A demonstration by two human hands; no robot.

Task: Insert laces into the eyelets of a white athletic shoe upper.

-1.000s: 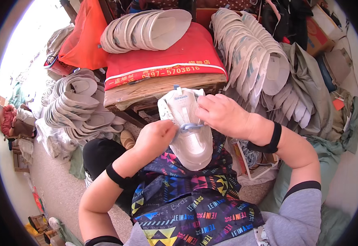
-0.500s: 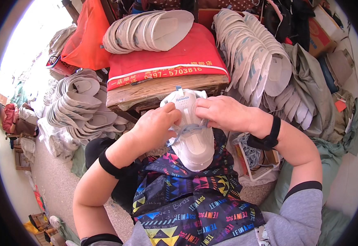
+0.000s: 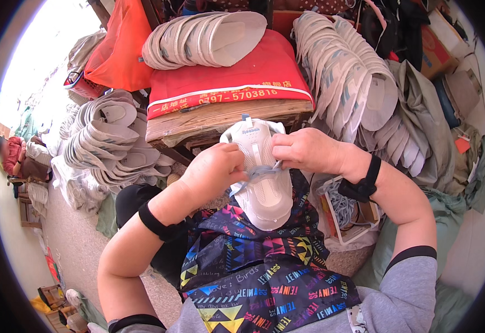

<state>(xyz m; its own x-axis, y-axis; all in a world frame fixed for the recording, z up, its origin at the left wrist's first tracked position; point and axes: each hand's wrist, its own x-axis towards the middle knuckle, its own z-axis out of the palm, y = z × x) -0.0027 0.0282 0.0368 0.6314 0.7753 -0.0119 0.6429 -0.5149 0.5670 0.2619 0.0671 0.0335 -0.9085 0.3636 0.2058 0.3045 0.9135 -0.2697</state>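
A white shoe upper (image 3: 264,204) rests on my lap, toe toward me, its tongue and blue-grey pull tab at the far end. Across its middle runs a blue-grey shoelace (image 3: 263,170). My left hand (image 3: 214,169) is closed at the upper's left side, its fingertips pinching the lace. At the right side my right hand (image 3: 307,150) is also closed, thumb and finger pressed together by the eyelet edge where the lace comes out. The fingers partly hide both lace ends. A dark patterned apron (image 3: 264,277) lies under the upper.
Ahead stands a wooden bench (image 3: 225,125) under a red cloth bag (image 3: 228,77), with a nested stack of shoe uppers (image 3: 198,41) on it. More stacked uppers (image 3: 348,77) are at the right, others (image 3: 101,141) at the left. A box of laces (image 3: 345,208) sits by my right forearm.
My left fingers have drawn closer around the lace, and my right fingers have shifted slightly along the upper's edge. The lace now lies more gathered across the middle.
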